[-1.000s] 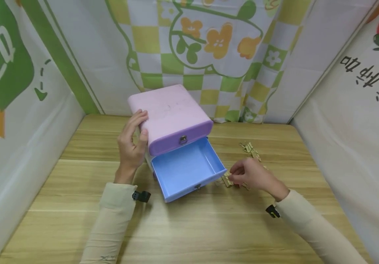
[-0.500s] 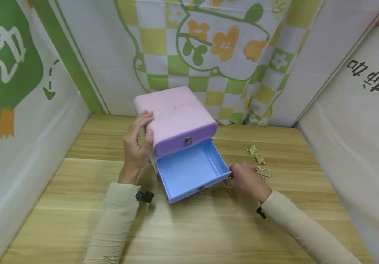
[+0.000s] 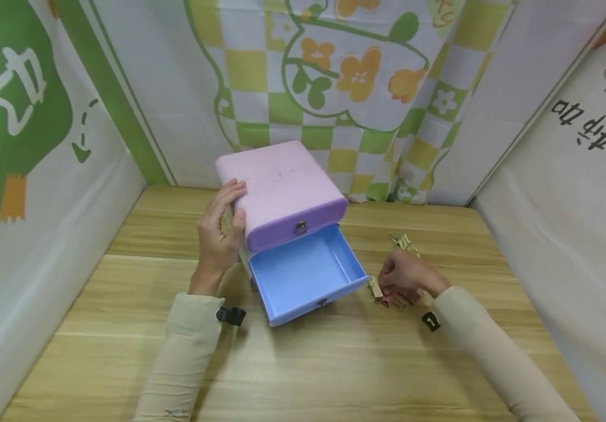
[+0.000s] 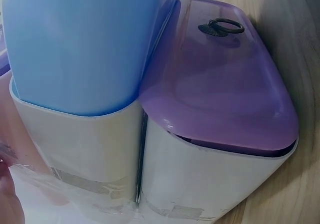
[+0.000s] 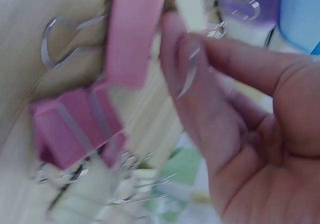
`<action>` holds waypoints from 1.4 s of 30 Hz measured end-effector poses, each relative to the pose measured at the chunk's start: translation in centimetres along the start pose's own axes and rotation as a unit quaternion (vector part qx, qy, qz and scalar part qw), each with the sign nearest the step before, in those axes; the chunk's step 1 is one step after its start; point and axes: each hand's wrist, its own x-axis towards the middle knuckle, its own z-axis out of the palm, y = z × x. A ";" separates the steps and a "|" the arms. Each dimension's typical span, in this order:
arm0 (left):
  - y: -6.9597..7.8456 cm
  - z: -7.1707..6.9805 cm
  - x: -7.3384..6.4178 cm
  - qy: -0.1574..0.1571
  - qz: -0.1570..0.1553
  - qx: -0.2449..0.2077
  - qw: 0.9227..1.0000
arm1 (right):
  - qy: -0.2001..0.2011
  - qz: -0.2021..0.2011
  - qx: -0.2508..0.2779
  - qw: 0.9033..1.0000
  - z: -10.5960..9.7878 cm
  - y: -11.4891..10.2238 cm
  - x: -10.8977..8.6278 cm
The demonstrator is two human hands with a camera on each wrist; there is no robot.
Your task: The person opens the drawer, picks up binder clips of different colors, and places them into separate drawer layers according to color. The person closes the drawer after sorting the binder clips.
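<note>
A small drawer unit [image 3: 282,181] with a pink top stands on the table, its blue drawer [image 3: 305,269] pulled out and nothing inside. My left hand [image 3: 218,237] rests on the unit's left side, fingers and thumb over the top edge. Right of the drawer, my right hand [image 3: 405,272] is low among the binder clips. In the right wrist view its thumb and finger pinch the wire handle of a pink binder clip [image 5: 135,33]. Another pink binder clip [image 5: 77,126] lies close by, and a gold binder clip [image 3: 374,288] sits at the drawer's corner.
Below the blue drawer, a purple drawer [image 4: 220,78] with a ring pull is pushed in. More gold binder clips [image 3: 404,242] lie behind my right hand. A patterned curtain [image 3: 356,140] hangs behind the wooden table [image 3: 324,375], with printed cloth walls at both sides.
My right hand went left to the drawer's corner, then came back right over the clips. A gold clip now shows at that corner. The left hand keeps its place on the unit.
</note>
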 end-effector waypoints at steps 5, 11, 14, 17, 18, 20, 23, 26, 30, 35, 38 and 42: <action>-0.1 0.0 -0.1 -0.005 -0.004 -0.003 1.000 | -0.036 0.006 0.068 0.997 -0.8 2.2 0.6; 0.0 -0.1 -0.1 -0.003 -0.004 -0.005 1.000 | -0.080 0.044 0.226 0.970 -2.2 3.5 1.0; 0.0 -0.1 0.0 -0.002 -0.004 -0.006 1.000 | -0.091 0.048 0.307 0.946 -3.5 3.4 1.2; 0.0 -0.1 0.0 -0.002 -0.005 -0.008 1.000 | -0.087 0.033 0.359 0.929 -4.9 2.7 1.2; 0.1 -0.1 0.0 -0.002 -0.004 -0.007 1.000 | -0.084 0.029 0.366 0.926 -5.5 2.2 1.1; 0.1 -0.1 0.0 -0.002 -0.004 -0.008 1.000 | -0.073 0.021 0.382 0.921 -6.5 1.1 1.0; 0.0 -0.1 0.0 -0.002 -0.004 -0.008 1.000 | -0.063 0.006 0.382 0.922 -7.8 -0.7 0.9; 0.0 -0.1 0.0 -0.002 -0.004 -0.007 1.000 | -0.062 -0.007 0.375 0.925 -8.7 -2.7 1.0; 0.0 -0.2 -0.1 -0.001 -0.004 -0.006 1.000 | -0.071 -0.012 0.358 0.931 -8.8 -5.5 1.1; 0.0 -0.2 -0.1 -0.003 -0.002 -0.006 1.000 | -0.097 -0.016 0.336 0.937 -7.3 -8.4 1.6; -0.1 -0.2 -0.1 -0.005 -0.004 -0.004 1.000 | -0.118 -0.019 0.320 0.940 -5.9 -9.8 2.0; -0.1 -0.2 -0.1 -0.006 -0.006 -0.003 1.000 | -0.150 -0.015 0.299 0.942 -3.9 -11.1 2.6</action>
